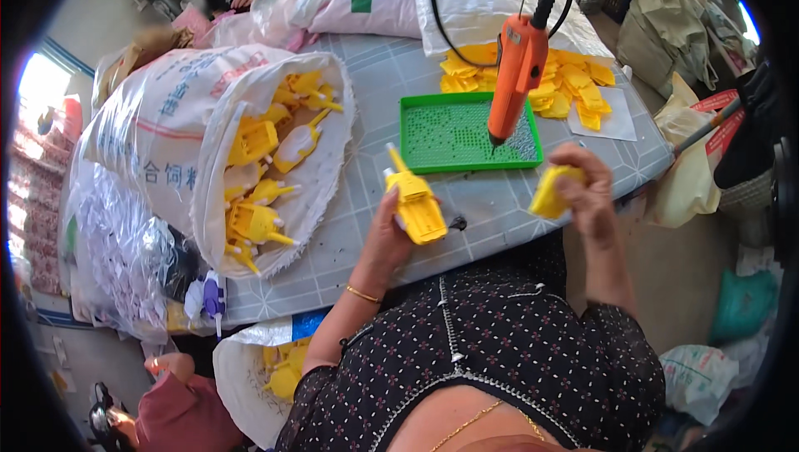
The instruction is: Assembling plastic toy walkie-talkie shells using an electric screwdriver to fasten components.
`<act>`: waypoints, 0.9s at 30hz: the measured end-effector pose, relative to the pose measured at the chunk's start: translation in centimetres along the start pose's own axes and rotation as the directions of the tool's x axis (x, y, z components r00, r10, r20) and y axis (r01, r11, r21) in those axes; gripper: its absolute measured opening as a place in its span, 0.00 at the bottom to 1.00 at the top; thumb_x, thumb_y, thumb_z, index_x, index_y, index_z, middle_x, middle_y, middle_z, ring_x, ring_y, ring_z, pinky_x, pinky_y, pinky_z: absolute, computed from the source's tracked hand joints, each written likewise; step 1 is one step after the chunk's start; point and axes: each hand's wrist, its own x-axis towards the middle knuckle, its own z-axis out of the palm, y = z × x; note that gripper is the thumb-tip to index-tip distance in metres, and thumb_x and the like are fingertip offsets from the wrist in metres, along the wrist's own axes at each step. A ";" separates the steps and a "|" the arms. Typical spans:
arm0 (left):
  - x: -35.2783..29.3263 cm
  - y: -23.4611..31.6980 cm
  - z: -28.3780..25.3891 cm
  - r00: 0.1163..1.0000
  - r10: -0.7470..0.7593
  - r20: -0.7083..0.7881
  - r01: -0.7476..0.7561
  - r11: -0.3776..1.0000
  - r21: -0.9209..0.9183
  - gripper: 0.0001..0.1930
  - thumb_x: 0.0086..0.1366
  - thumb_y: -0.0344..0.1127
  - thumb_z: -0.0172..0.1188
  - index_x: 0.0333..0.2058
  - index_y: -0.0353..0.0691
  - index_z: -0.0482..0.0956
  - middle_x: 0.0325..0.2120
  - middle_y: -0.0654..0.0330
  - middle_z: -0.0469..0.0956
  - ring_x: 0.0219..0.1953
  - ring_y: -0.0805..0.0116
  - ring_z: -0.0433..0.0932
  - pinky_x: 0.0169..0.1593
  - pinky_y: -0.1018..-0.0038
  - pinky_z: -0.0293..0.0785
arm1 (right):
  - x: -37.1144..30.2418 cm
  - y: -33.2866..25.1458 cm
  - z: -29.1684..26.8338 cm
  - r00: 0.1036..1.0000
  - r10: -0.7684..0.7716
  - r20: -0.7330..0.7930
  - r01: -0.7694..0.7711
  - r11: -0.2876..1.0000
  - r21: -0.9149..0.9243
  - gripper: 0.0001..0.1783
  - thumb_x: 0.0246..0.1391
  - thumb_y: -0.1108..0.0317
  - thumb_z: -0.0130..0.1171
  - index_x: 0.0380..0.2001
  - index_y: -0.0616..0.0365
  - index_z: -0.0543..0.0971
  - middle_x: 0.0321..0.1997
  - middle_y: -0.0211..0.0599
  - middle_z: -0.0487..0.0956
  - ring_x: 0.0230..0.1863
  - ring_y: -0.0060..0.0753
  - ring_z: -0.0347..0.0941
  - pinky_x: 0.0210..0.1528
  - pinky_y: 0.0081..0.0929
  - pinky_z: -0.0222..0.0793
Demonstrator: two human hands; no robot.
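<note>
Across the middle of the view spreads a grey patterned table (374,77). Between nine and ten o'clock, a large white sack (158,111) lies with its mouth toward the centre, showing yellow housings (252,223) inside. Full pale sacks (333,2) line the far edge from eleven to one, and a smaller open sack (237,369) with more yellow parts stands at seven. A green tray (470,167) sits between one and two, small grey pieces (523,140) gathered toward its right end. Over it hangs an orange power driver (518,69), tip down; whether the tip touches anything cannot be told. Behind, at two, yellow pieces (574,81) are heaped, some resting on a white sheet (612,119).

At the centre, the left hand (391,226) is partly curled round a yellow housing (419,212), its hollow side up and its narrow stem pointing to eleven; the fingers underneath are hidden. At three, the right hand (591,190), slightly blurred, has its fingers bent in on a yellow piece (549,192), apart from the housing. A small dark object (458,223) shows just beside the housing, toward four.
</note>
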 end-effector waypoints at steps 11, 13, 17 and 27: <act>-2.1 0.2 0.3 0.995 -0.015 0.095 0.028 0.990 -0.136 0.32 0.75 0.59 0.47 0.66 0.42 0.65 0.58 0.53 0.75 0.56 0.51 0.80 0.55 0.50 0.81 | 4.5 7.6 15.6 0.872 -0.361 0.331 0.452 0.853 -0.261 0.17 0.54 0.65 0.70 0.46 0.60 0.80 0.51 0.48 0.78 0.53 0.50 0.75 0.58 0.42 0.70; -2.3 0.4 -0.4 0.999 -0.015 0.033 0.020 0.987 -0.158 0.31 0.75 0.61 0.46 0.66 0.45 0.66 0.58 0.54 0.75 0.56 0.53 0.79 0.55 0.52 0.81 | 3.9 7.1 15.7 0.840 -0.327 0.433 0.469 0.838 -0.278 0.20 0.55 0.63 0.69 0.48 0.60 0.80 0.52 0.49 0.77 0.55 0.53 0.73 0.61 0.43 0.68; -0.9 0.6 -1.9 0.999 0.022 -0.036 -0.028 0.984 -0.174 0.32 0.75 0.62 0.45 0.67 0.48 0.64 0.59 0.55 0.75 0.56 0.55 0.79 0.56 0.55 0.81 | 4.2 5.8 14.7 0.740 -0.191 0.645 0.515 0.777 -0.361 0.31 0.57 0.58 0.66 0.62 0.56 0.75 0.63 0.55 0.72 0.63 0.58 0.68 0.67 0.46 0.63; -1.8 0.6 -0.8 0.994 -0.023 0.105 0.032 0.996 -0.085 0.33 0.78 0.60 0.40 0.71 0.45 0.60 0.63 0.54 0.71 0.61 0.56 0.75 0.61 0.56 0.76 | 3.3 5.9 12.7 0.770 -0.069 0.634 0.379 0.849 -0.368 0.39 0.53 0.61 0.72 0.66 0.58 0.71 0.64 0.53 0.70 0.66 0.55 0.67 0.69 0.43 0.62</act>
